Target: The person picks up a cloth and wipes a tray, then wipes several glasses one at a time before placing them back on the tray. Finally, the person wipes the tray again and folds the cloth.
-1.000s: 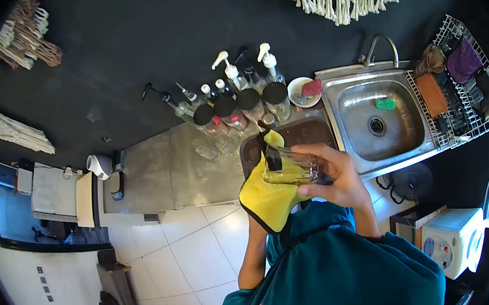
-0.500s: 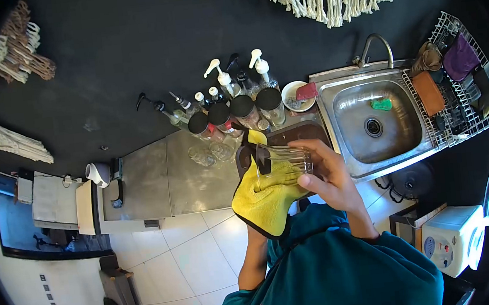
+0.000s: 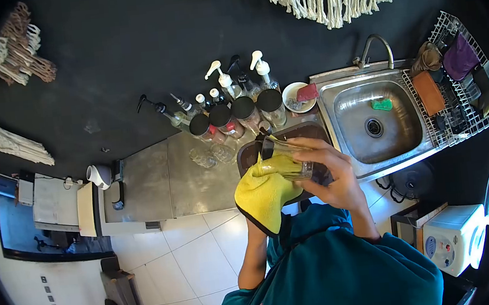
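Observation:
A clear drinking glass (image 3: 297, 162) is held tilted on its side above a brown tray (image 3: 313, 129). My right hand (image 3: 332, 173) has its fingers wrapped round the base end of the glass. The yellow cloth (image 3: 261, 201) with a black edge drapes over my left hand, whose fingers are hidden beneath it; only the wrist and forearm show below. Part of the cloth is pushed into the mouth of the glass, and yellow shows through its wall.
Black-lidded jars (image 3: 245, 112), pump bottles (image 3: 226, 82) and upturned glasses (image 3: 222, 152) stand left of the tray. At the right are a bowl (image 3: 300, 105), a sink (image 3: 346, 137) with a green sponge (image 3: 381, 104), and a wire rack (image 3: 459, 123).
The glass has tilted and turned slightly, its base lower. My right hand has rotated round it, and the cloth has bunched up and shifted, now deeper in the glass.

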`<state>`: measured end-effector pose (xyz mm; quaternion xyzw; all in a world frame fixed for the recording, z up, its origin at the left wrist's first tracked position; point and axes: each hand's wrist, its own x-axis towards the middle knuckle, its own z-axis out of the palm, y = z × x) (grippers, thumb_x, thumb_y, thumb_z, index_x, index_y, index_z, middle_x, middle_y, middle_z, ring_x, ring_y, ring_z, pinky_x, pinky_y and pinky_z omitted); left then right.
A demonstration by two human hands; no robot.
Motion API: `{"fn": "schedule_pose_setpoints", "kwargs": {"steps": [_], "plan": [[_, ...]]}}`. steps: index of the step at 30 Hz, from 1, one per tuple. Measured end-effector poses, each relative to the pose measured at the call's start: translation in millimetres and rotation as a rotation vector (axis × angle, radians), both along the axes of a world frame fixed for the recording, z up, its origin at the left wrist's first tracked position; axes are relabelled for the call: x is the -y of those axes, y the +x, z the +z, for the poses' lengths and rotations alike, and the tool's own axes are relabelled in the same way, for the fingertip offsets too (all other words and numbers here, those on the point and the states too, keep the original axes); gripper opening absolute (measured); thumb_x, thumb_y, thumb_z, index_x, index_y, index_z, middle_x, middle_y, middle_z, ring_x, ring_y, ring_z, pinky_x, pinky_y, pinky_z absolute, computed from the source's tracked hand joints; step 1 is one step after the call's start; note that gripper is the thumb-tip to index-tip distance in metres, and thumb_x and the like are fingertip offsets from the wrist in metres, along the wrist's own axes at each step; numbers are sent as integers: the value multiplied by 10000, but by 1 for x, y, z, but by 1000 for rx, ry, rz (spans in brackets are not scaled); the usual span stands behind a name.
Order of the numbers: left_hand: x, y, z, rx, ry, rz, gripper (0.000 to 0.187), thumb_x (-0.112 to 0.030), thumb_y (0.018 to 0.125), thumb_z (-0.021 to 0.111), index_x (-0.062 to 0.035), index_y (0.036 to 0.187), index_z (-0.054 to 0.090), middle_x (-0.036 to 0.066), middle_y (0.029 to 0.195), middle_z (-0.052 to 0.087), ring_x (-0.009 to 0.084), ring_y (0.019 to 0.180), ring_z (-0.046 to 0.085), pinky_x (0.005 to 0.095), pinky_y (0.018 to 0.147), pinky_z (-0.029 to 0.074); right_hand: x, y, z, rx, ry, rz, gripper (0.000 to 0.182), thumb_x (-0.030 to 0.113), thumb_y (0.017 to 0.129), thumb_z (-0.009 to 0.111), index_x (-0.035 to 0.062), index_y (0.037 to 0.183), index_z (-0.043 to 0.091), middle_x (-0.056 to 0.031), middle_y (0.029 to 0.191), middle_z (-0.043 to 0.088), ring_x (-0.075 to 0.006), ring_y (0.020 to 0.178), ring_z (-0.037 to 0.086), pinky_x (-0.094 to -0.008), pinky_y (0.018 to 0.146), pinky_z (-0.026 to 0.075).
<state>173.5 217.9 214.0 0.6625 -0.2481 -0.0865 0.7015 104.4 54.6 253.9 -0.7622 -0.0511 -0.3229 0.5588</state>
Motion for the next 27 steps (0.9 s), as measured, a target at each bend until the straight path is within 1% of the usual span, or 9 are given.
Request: {"fn": "schedule_pose_setpoints", "kwargs": {"steps": [3, 4, 5, 9, 11, 15, 21, 23, 27], "plan": [[2, 8, 18, 98, 101, -141, 278, -38, 781, 648, -41, 1059, 637, 129, 1052, 653, 278, 988, 622, 339, 881, 470, 0, -1, -1, -3, -105, -8, 513, -92, 622, 688, 45, 1114, 632, -138, 1224, 591, -311, 1135, 565, -387, 949, 455], [-6, 26, 13, 688, 336, -229, 297, -51, 740, 692, -65, 1036, 661, 125, 1043, 660, 291, 991, 621, 351, 888, 465, 3, 1, -1, -21, -138, 0, 535, -112, 599, 662, 44, 1109, 633, -133, 1228, 591, -312, 1145, 558, -392, 955, 446], [-3, 28, 13, 692, 327, -224, 297, -51, 740, 692, -65, 1036, 661, 125, 1043, 660, 291, 991, 621, 351, 888, 465, 3, 3, -2, -17, -149, 0, 535, -112, 599, 662, 44, 1109, 633, -133, 1228, 591, -312, 1145, 558, -392, 955, 446], [-6, 21, -4, 397, 147, -277, 394, -75, 715, 745, -48, 1092, 634, 104, 1073, 656, 256, 996, 623, 354, 894, 468, -3, 2, -5, -36, 48, -6, 567, -67, 599, 683, 33, 1153, 606, -139, 1218, 599, -272, 1122, 566, -366, 974, 418], [-3, 11, -2, -88, -56, -240, 435, -103, 764, 732, -32, 1167, 585, 105, 1124, 634, 223, 1009, 615, 341, 893, 473, -10, 3, 5, -32, 492, 113, 588, 19, 672, 731, 20, 1231, 550, -154, 1171, 615, -211, 1098, 580, -336, 947, 432], [13, 2, 10, 47, 100, -125, 465, -131, 813, 703, -15, 1230, 530, 106, 1167, 603, 207, 1018, 603, 327, 895, 475, 0, 0, 4, -254, 375, 95, 630, 112, 725, 756, 8, 1289, 497, -165, 1129, 624, -186, 1060, 596, -319, 921, 452], [7, -3, 8, -64, -83, -58, 384, -98, 834, 676, 7, 1178, 542, 88, 1077, 621, 164, 942, 611, 292, 839, 496, 1, -7, 5, -222, 399, 158, 678, 106, 709, 777, -64, 1290, 474, -177, 1180, 595, -202, 1107, 560, -325, 969, 425], [6, -5, 8, -103, -144, -35, 358, -87, 840, 667, 14, 1161, 545, 82, 1046, 628, 149, 916, 614, 280, 820, 503, 4, -8, 8, -125, 53, 29, 610, 109, 672, 798, 18, 1230, 570, -163, 1148, 630, -271, 1006, 639, -346, 886, 496], [-2, 0, 14, -168, -212, -104, 319, -76, 858, 644, 8, 1153, 554, 82, 1082, 614, 141, 955, 600, 275, 827, 499, 5, -9, 13, -48, -147, -55, 597, 35, 628, 794, 53, 1196, 611, -157, 1197, 610, -310, 1006, 627, -370, 886, 502]]}}
